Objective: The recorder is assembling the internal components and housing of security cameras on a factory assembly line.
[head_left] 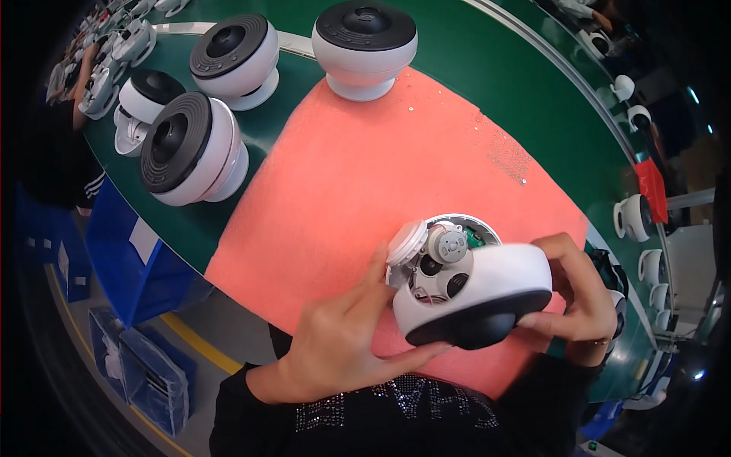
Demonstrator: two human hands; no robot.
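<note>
Between my hands, tilted over the front of an orange-pink foam mat (335,206), is a rounded white device housing (510,274) with a black domed face (480,324) turned toward me. Its back is open, and a round silver motor (448,244), wires and a bit of green circuit board (474,238) show inside. My left hand (335,335) is closed on the left side, thumb along the black rim and fingers by a white cap-like part (406,242). My right hand (579,293) grips the right side, thumb on the black face; some of its fingertips are hidden behind the housing.
Small screws (509,158) lie scattered and in rows on the mat's far right. A finished-looking white-and-black unit (365,49) stands at the mat's far edge, with several more at the left. Blue bins (126,266) sit below the green table's (487,57) left edge. Another person's arm (84,84) is far left.
</note>
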